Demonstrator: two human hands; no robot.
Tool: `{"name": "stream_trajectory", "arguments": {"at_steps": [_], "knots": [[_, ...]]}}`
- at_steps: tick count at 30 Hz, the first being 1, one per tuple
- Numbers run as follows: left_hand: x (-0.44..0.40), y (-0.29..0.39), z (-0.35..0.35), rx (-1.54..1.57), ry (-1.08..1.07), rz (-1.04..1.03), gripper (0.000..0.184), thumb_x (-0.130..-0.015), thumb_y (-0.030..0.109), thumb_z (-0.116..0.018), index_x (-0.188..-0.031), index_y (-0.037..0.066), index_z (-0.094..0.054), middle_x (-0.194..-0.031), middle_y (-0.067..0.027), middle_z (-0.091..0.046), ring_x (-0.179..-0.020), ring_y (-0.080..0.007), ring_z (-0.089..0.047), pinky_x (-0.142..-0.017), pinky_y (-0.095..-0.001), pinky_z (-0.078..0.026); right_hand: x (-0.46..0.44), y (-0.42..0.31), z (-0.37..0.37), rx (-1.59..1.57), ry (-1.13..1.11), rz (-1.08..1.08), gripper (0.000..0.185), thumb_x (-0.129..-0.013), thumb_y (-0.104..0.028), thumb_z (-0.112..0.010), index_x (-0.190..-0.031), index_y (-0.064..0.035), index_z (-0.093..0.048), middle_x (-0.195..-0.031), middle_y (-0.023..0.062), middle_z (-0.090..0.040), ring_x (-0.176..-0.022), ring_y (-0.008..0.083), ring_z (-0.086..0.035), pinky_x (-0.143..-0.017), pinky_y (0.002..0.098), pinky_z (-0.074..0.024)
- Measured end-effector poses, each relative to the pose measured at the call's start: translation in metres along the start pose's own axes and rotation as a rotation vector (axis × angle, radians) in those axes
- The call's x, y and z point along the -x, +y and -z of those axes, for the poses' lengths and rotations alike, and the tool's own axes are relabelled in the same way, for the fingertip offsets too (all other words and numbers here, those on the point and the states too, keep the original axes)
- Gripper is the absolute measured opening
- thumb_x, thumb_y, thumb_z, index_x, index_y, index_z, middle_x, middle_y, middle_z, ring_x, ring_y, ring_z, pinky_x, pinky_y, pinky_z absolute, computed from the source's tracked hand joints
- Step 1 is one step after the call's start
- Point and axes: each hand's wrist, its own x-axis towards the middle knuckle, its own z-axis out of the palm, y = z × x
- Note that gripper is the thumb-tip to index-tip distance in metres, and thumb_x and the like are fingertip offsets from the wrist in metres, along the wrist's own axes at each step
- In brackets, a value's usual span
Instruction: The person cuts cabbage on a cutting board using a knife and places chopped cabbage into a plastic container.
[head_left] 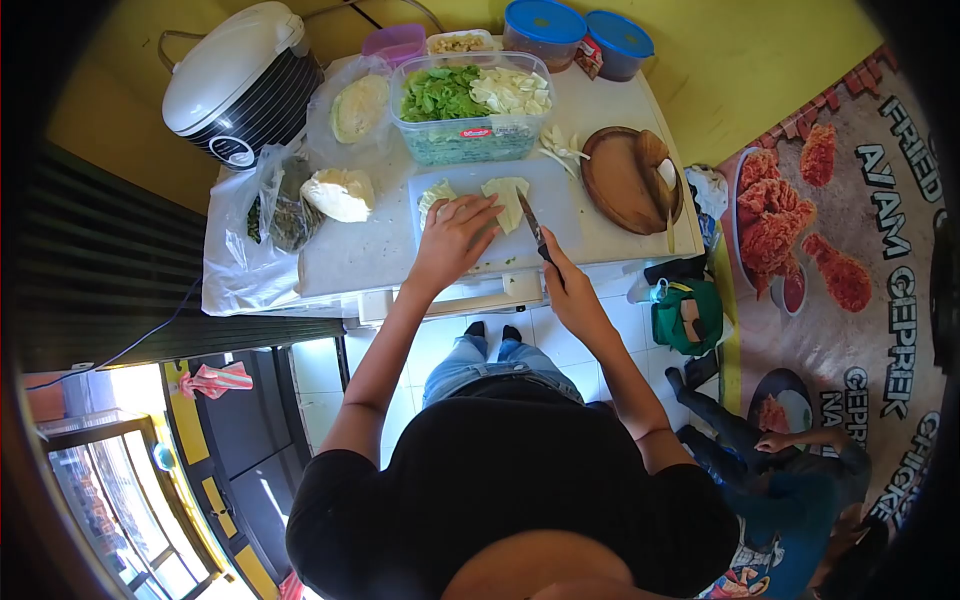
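Note:
My left hand (458, 235) lies with its fingers spread over pale cabbage leaves on a white cutting board (558, 205). My right hand (572, 290) is wrapped round the handle of a knife (531, 218), whose blade points up and left at the right edge of a cabbage leaf (509, 202). Another piece of leaf (436, 194) shows beside my left fingers. Just behind the board stands a clear tub (470, 145) holding green leaves and cut pale cabbage. Cabbage strips (565, 152) lie at its right.
A halved cabbage (340, 194) and a bagged one (358, 110) sit left of the board, near a rice cooker (240, 80). At right are a wooden mortar (615, 180) and blue-lidded containers (545, 20). A person (790, 500) sits at lower right by a green bag (688, 315).

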Motion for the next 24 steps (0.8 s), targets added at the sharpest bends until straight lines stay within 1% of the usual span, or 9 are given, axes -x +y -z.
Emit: {"name": "stream_trajectory", "arguments": {"at_steps": [2,5,9,11,12,14,18,20,24], "knots": [[0.001,-0.001,-0.005,-0.036,-0.05,0.007,0.032,-0.091,0.028,-0.061,-0.121,0.02,-0.065,-0.13,0.003,-0.058,-0.116,-0.021,-0.051,-0.104,-0.041,-0.029,-0.012,0.011,-0.007,0.057,0.061,0.12,0.054,-0.099,-0.011,-0.043,-0.15,-0.0164,-0.026,-0.077,0.0251,-0.059,-0.067,0.0303,-0.06,-0.072,0.0361,-0.0477],[0.003,0.002,-0.004,-0.052,-0.037,0.035,0.032,-0.091,0.03,-0.06,-0.121,0.021,-0.065,-0.129,0.0028,-0.059,-0.112,-0.0201,-0.053,-0.103,-0.041,-0.029,-0.029,0.019,-0.01,0.119,0.08,0.115,0.051,-0.099,-0.008,-0.042,-0.149,-0.0144,-0.031,-0.092,0.022,-0.062,-0.077,0.0222,-0.057,-0.079,0.0305,-0.0463],[0.001,0.005,-0.001,-0.038,-0.031,0.057,0.032,-0.09,0.031,-0.061,-0.119,0.02,-0.066,-0.127,0.0028,-0.06,-0.108,-0.0211,-0.054,-0.103,-0.0413,-0.03,-0.038,0.009,-0.007,0.103,0.036,0.083,0.051,-0.099,-0.008,-0.042,-0.149,-0.0136,-0.03,-0.105,0.0277,-0.061,-0.087,0.027,-0.061,-0.088,0.0311,-0.0448],[0.002,0.004,-0.004,-0.012,0.002,0.063,0.033,-0.088,0.032,-0.063,-0.118,0.018,-0.067,-0.123,0.0028,-0.063,-0.107,-0.0211,-0.054,-0.102,-0.0401,-0.03,-0.041,0.01,-0.009,0.124,0.091,0.235,0.054,-0.098,-0.009,-0.043,-0.149,-0.0154,-0.028,-0.093,0.0335,-0.06,-0.082,0.0456,-0.062,-0.078,0.0408,-0.0489],[0.002,0.004,-0.004,-0.01,0.002,0.065,0.033,-0.088,0.032,-0.063,-0.118,0.018,-0.067,-0.123,0.0028,-0.063,-0.107,-0.0211,-0.054,-0.102,-0.0401,-0.03,-0.04,0.005,-0.009,0.126,0.09,0.233,0.054,-0.098,-0.009,-0.043,-0.149,-0.0154,-0.028,-0.093,0.0335,-0.06,-0.082,0.0456,-0.062,-0.078,0.0408,-0.0489],[0.002,0.003,-0.003,0.025,0.021,0.077,0.034,-0.087,0.031,-0.065,-0.118,0.018,-0.067,-0.12,0.0038,-0.065,-0.104,-0.0203,-0.055,-0.101,-0.0395,-0.03,-0.036,-0.008,-0.009,0.087,0.01,0.083,0.051,-0.098,-0.007,-0.043,-0.148,-0.0128,-0.032,-0.113,0.0303,-0.059,-0.104,0.0316,-0.061,-0.094,0.0328,-0.0428],[0.002,0.004,-0.003,0.039,0.018,0.087,0.033,-0.087,0.031,-0.065,-0.117,0.017,-0.068,-0.12,0.0037,-0.066,-0.103,-0.02,-0.055,-0.101,-0.0388,-0.03,-0.036,-0.002,-0.015,0.128,0.01,0.126,0.052,-0.098,-0.007,-0.043,-0.148,-0.0129,-0.032,-0.108,0.0314,-0.06,-0.099,0.0367,-0.062,-0.091,0.0346,-0.0448],[0.002,0.003,-0.003,0.047,0.032,0.083,0.033,-0.087,0.03,-0.065,-0.116,0.016,-0.068,-0.12,0.004,-0.066,-0.101,-0.0202,-0.056,-0.101,-0.0385,-0.03,-0.037,0.005,-0.016,0.255,0.035,0.216,0.058,-0.097,-0.009,-0.044,-0.15,-0.013,-0.023,-0.079,0.0312,-0.06,-0.073,0.0459,-0.061,-0.071,0.0475,-0.0481],[0.001,0.002,-0.004,0.059,0.035,0.091,0.031,-0.088,0.029,-0.065,-0.116,0.016,-0.069,-0.119,0.0043,-0.066,-0.1,-0.0203,-0.056,-0.1,-0.0385,-0.031,-0.032,-0.004,-0.015,0.336,0.016,0.202,0.059,-0.096,-0.008,-0.044,-0.15,-0.0101,-0.02,-0.076,0.0308,-0.06,-0.069,0.0457,-0.061,-0.067,0.05,-0.0472]]}}
